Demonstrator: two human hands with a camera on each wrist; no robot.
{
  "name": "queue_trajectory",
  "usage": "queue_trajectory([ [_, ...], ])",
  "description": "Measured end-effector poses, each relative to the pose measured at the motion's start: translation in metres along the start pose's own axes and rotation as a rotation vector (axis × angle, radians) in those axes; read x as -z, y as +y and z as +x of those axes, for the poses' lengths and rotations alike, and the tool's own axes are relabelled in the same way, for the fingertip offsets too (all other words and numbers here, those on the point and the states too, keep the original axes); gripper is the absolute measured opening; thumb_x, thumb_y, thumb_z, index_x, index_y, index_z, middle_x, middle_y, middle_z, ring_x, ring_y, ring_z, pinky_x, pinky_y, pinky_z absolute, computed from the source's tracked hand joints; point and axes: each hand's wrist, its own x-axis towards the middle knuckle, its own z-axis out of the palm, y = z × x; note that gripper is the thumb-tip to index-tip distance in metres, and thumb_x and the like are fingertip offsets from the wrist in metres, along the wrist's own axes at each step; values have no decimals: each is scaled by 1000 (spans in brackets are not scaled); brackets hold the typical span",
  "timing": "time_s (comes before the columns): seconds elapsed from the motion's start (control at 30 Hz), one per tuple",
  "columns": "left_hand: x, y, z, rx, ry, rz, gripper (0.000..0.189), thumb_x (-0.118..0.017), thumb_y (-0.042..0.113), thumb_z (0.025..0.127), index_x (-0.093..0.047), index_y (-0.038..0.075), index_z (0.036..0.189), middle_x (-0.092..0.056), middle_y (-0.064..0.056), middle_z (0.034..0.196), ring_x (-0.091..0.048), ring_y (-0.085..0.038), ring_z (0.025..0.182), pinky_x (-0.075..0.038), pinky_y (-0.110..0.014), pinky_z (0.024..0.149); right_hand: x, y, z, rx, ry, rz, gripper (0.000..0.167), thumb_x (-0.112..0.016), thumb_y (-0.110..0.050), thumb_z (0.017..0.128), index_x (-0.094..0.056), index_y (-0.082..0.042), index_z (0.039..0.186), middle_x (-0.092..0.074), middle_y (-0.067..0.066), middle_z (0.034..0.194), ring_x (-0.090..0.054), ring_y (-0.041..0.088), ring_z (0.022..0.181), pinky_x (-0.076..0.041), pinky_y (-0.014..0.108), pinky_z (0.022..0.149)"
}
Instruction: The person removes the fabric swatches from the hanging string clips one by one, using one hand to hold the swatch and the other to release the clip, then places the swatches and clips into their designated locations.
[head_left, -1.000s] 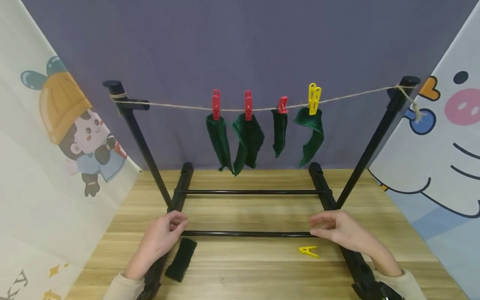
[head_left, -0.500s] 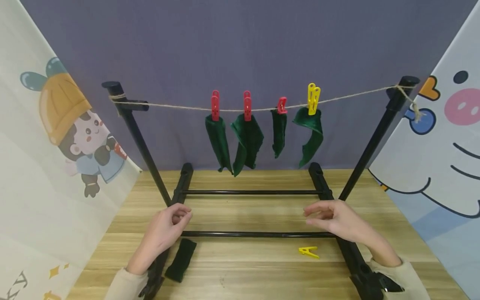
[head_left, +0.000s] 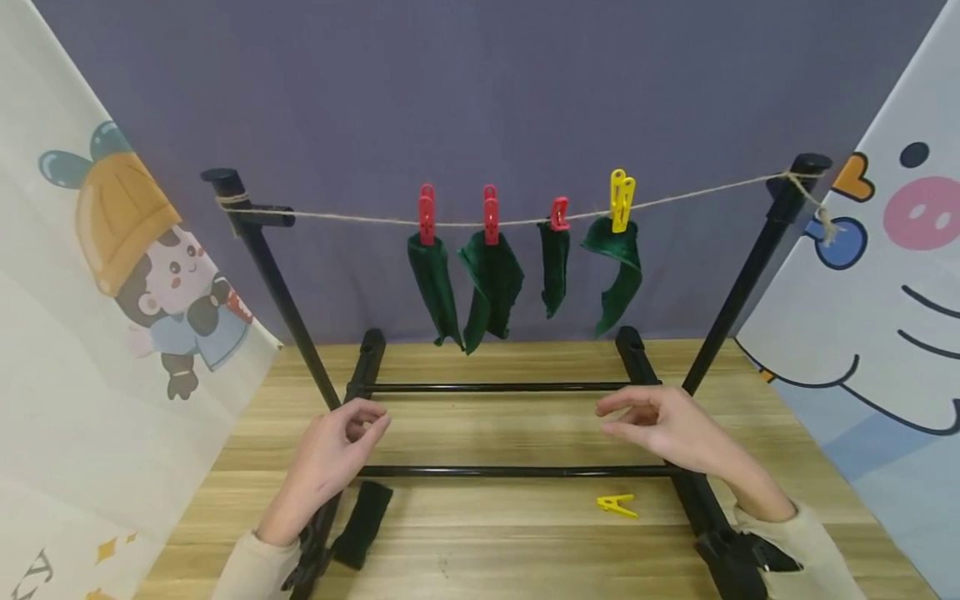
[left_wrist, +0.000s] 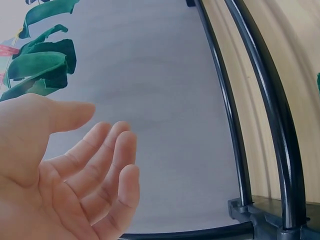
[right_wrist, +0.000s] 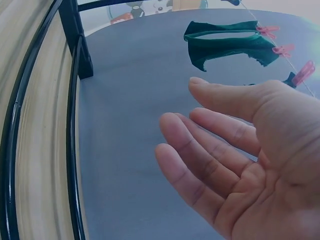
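My left hand [head_left: 330, 458] hovers by the left side of the black frame, its fingers loosely bent around nothing. Across from it my right hand [head_left: 667, 425] is likewise bare, fingers relaxed and thumb apart. On the wooden table, below the left hand, lies a dark green cloth strip [head_left: 363, 525]. A yellow clothespin [head_left: 617, 505] lies below the right hand. Several green cloth pieces [head_left: 491, 287] hang from a string [head_left: 352, 218], held by red clothespins [head_left: 427, 215] and a yellow clothespin [head_left: 622, 201]. Both wrist views show bare palms.
The black frame has two uprights [head_left: 277, 283] with the string tied between their tops. Two black crossbars [head_left: 510, 472] run low between its feet. A grey backdrop [head_left: 480, 100] stands behind, with cartoon-printed sheets [head_left: 900, 317] at both sides.
Both hands have risen slightly and drawn inward, the right one moving up and left, away from the front crossbar's end. The hanging cloths and the things on the table stay put.
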Motion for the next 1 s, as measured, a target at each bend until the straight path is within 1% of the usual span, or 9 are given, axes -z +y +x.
queue_trajectory([
  [0.1, 1, 1, 1, -5, 14, -8, 25, -61, 44, 93, -68, 24, 106, -69, 11, 95, -63, -3, 75, -49, -32, 64, 1, -5, 3, 13, 8, -14, 26, -71, -41, 86, -69, -28, 109, -69, -5, 106, -68, 11, 82, -53, 29, 65],
  [0.3, 2, 4, 3, -20, 41, -28, 20, -63, 43, 92, -67, 28, 103, -68, 11, 93, -62, -3, 72, -48, -30, 60, 3, -15, 10, 37, 19, -52, 28, -70, -42, 86, -68, -28, 110, -68, -6, 107, -66, 6, 80, -53, 29, 62],
  [0.4, 3, 8, 6, -25, 45, -40, 19, -63, 43, 92, -67, 28, 103, -67, 12, 93, -61, -4, 71, -48, -29, 59, 6, -21, 13, 57, 26, -65, 28, -70, -42, 86, -68, -28, 111, -68, -7, 107, -66, 5, 80, -53, 28, 62],
  [0.57, 5, 21, 17, -61, 65, -72, 22, -61, 44, 93, -67, 26, 103, -66, 12, 92, -61, -4, 74, -49, -30, 61, 13, -31, 18, 82, 44, -96, 26, -70, -41, 87, -68, -30, 110, -68, -8, 104, -66, 4, 78, -52, 29, 58],
  [0.73, 8, 34, 26, -103, 74, -86, 24, -60, 46, 93, -68, 25, 103, -66, 13, 92, -62, -2, 75, -51, -30, 64, 17, -39, 24, 100, 52, -114, 26, -70, -41, 86, -69, -29, 109, -68, -11, 103, -66, 2, 78, -52, 28, 59],
  [0.83, 10, 38, 32, -131, 84, -89, 25, -61, 43, 93, -69, 22, 104, -67, 10, 93, -63, -4, 74, -52, -29, 65, 18, -45, 27, 128, 61, -109, 25, -71, -39, 86, -69, -28, 108, -69, -10, 100, -66, 3, 76, -53, 29, 58],
  [1.0, 15, 43, 43, -160, 118, -112, 22, -62, 39, 93, -69, 20, 102, -69, 6, 93, -63, -7, 72, -52, -31, 63, 22, -57, 34, 178, 86, -138, 22, -70, -37, 87, -69, -29, 107, -69, -13, 94, -66, 2, 71, -52, 28, 55],
])
